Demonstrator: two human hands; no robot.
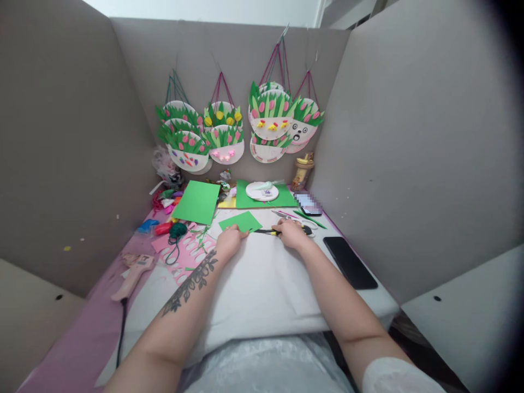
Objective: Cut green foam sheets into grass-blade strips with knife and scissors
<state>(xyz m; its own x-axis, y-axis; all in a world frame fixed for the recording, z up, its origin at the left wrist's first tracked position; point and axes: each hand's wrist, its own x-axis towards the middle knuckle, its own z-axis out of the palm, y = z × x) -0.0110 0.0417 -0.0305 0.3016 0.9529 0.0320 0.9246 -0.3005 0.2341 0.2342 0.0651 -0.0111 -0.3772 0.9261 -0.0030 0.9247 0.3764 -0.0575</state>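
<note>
My left hand is closed on the near edge of a small green paper sheet, its fingers pressed to the white-covered table. To its right, my right hand is closed around black-and-yellow scissors, their dark narrow end pointing left toward the paper's near corner. My fingers cover the middle of the scissors. Just beyond my right hand lies another pair of scissors with pale handles, beside a green pointed strip.
Larger green sheets lie behind, one under a white paper plate. Pink cut paper, dark green yarn and a glue gun are left. Two phones lie right. Decorated plate baskets hang on the grey partition.
</note>
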